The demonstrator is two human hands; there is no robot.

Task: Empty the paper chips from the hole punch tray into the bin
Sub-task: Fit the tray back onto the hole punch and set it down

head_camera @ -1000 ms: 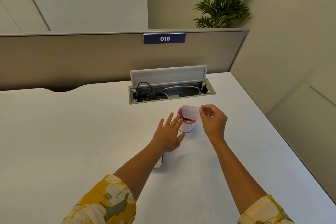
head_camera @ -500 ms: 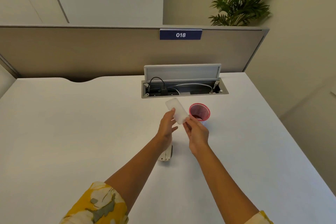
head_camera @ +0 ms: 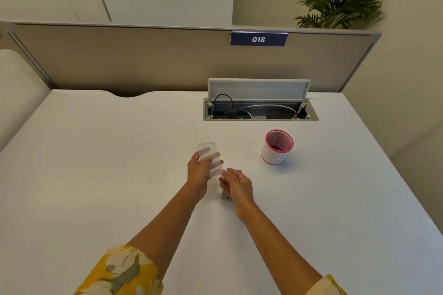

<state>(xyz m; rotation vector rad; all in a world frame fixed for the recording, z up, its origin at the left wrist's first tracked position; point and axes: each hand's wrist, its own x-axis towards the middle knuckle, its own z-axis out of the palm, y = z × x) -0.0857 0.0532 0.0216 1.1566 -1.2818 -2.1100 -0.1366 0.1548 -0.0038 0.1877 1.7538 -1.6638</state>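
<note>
The clear plastic chip tray [head_camera: 206,149] is held up in my left hand [head_camera: 198,171], just above the white desk [head_camera: 96,163]. My right hand [head_camera: 239,187] is beside it, fingers curled down over the small grey hole punch [head_camera: 226,197], which lies on the desk and is mostly hidden by that hand. The bin, a small white cup with red rims [head_camera: 275,154], stands upright to the right and farther back, apart from both hands. Dark red lining shows inside it; I cannot make out chips.
An open cable box [head_camera: 260,112] with black and white leads is set into the desk behind the cup. A beige partition [head_camera: 143,60] with a blue "018" label closes the far side. The desk's right edge drops off past the cup.
The tray has passed from my right hand to my left and moved left, away from the cup. My right hand has dropped onto the hole punch. My head has turned left.
</note>
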